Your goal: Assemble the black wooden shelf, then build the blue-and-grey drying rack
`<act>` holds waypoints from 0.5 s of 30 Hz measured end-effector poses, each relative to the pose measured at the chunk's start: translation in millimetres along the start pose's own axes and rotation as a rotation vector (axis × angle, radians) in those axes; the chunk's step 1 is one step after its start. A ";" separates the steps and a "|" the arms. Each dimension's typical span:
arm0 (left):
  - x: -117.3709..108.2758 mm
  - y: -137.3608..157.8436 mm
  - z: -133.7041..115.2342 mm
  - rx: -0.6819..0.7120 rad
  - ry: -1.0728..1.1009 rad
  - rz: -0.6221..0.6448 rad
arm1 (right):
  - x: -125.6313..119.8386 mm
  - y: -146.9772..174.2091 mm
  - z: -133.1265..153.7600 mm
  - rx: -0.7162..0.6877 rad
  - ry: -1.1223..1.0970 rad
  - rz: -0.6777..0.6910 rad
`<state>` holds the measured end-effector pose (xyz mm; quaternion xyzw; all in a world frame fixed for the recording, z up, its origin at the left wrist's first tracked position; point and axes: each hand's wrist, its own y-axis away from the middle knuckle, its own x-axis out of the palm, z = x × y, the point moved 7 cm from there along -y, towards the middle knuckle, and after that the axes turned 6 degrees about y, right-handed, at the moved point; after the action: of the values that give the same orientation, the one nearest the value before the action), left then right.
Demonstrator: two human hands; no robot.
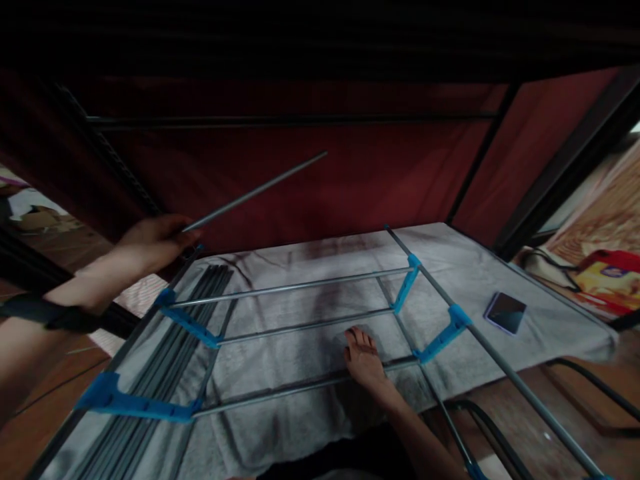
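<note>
My left hand [157, 240] is closed around one end of a loose grey metal tube [260, 190], which slants up to the right with its far end free. Under it stands a partly built frame of metal tubes joined by blue plastic connectors [137, 402]. My right hand [364, 357] lies palm down near the frame's front crossbar [280, 390], fingers spread a little, and I see nothing held in it. The wrist passes over that bar near its right end. A bundle of loose metal tubes [160, 367] lies inside the left side of the frame.
A light grey cloth [310, 360] covers the table. A phone [505, 313] lies on it at the right. Dark metal posts and a red panel [350, 180] close off the back. At the far right is a red and yellow package [610, 283]. Chair arms [493, 427] stand in front.
</note>
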<state>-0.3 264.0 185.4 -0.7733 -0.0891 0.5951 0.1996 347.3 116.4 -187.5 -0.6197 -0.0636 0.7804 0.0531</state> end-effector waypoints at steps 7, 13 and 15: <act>48.9 16.2 -125.6 0.162 0.201 0.098 | 1.0 -1.6 0.1 0.012 0.012 0.016; 72.2 85.3 -190.9 0.389 -0.007 0.008 | 0.9 -1.8 -0.2 0.025 0.011 0.017; 76.1 115.2 -198.5 0.422 -0.030 -0.016 | -1.6 -2.2 0.0 0.017 -0.009 0.028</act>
<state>199.0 148.2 112.4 -0.7046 0.0283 0.6106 0.3605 347.6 118.3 -185.6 -0.6167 -0.0483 0.7843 0.0470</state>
